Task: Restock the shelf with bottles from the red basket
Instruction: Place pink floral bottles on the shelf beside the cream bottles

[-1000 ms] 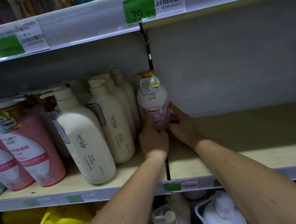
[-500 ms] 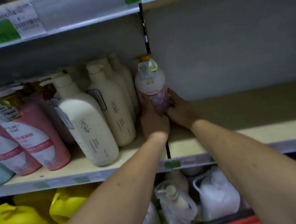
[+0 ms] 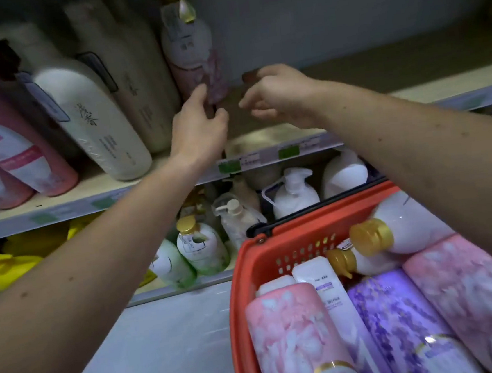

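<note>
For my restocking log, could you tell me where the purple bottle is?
The purple bottle lies in the red basket, lower right of the head view, between two pink bottles.

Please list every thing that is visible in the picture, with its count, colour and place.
pink-and-white bottle: one, upright on the shelf, beside the cream bottles
cream bottles: several, in a row on the shelf
pink bottles: at least two, shelf far left
shelf: beige, bare at the right
red basket: one, lower right, holding pink, purple and white bottles
left hand: open, near the bottle's base
right hand: open, loosely curled
</note>
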